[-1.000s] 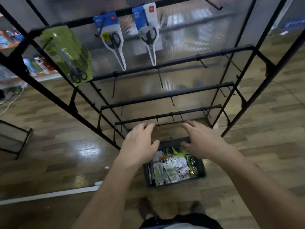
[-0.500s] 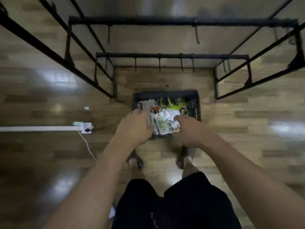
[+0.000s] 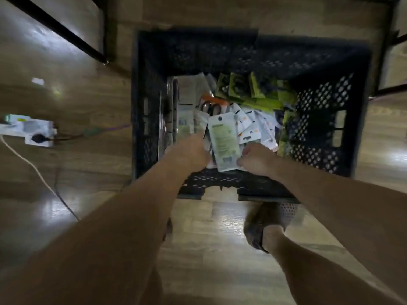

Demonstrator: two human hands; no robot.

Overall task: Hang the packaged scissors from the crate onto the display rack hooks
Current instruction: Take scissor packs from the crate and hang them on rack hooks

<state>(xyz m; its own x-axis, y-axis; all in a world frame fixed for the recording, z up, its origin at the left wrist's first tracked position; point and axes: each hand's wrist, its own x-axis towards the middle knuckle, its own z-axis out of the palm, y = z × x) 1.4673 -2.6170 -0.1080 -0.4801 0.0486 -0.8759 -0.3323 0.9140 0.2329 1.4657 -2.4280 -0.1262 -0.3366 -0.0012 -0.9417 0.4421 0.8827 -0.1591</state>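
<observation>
A black perforated crate (image 3: 321, 133) stands on the wooden floor, filled with several packaged scissors: white packs in the middle and lime-green packs (image 3: 255, 89) at the back. Both my hands are inside it. My right hand (image 3: 256, 159) grips the lower right corner of a white pack with a pale green label (image 3: 222, 139), which lies back side up. My left hand (image 3: 189, 151) rests on the packs just left of that one, fingers curled down among them; its grip is hidden. Only the rack's black legs (image 3: 66, 31) show.
A white power strip (image 3: 33, 130) with a plug and a white cable (image 3: 33, 166) lies on the floor to the left. My shoe (image 3: 264, 225) stands just in front of the crate. More rack bars cross the right edge (image 3: 389, 91).
I have bent down much closer to the crate, so the rack and its hooks have left the view. Both hands have gone down into the packs, and the right hand has closed on a white pack.
</observation>
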